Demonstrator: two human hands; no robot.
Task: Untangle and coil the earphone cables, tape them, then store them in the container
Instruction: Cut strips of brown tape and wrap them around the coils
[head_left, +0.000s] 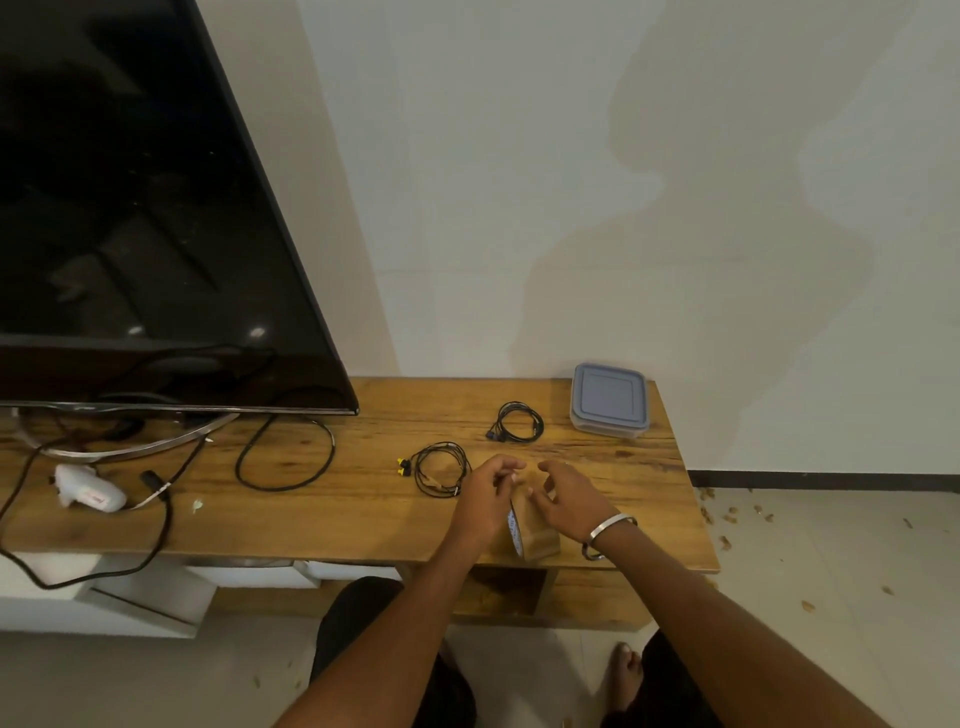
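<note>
Far left of the grip: black TV (130, 208) on a curved silver stand (130, 449), loose black cables (285, 452) looped on the desk (363, 519) under and beside it. A white device (91, 493) lies near the desk's left front, one cable running off the edge toward the floor.

Just left of the grip: coiled earphone with yellow buds (439, 470), flat on the desk, its right side touching or just under the left hand's knuckles — can't tell which.

Left hand (485, 499): fingers curled, tips pinched at something small near the top of the brown tape roll (532, 535). Looks like the tape end, but too blurred to confirm. Roll stands on edge at the desk's front, between both hands, white inner core facing left.

Right hand (563, 493): fingers bent and spread over the roll's top right side, touching it; whether it actually grips it isn't clear. Metal bangle (610, 527) on that wrist.

Behind the grip, slightly right: second coiled earphone with dark blue buds (517, 422), apart from both hands. Further back right, near the desk's far corner: container (609, 400), clear body, grey-blue lid on, against the wall.

Right of the desk: tiled floor (831, 571) with scattered brown bits. Person's knees and one bare foot below the grip.
</note>
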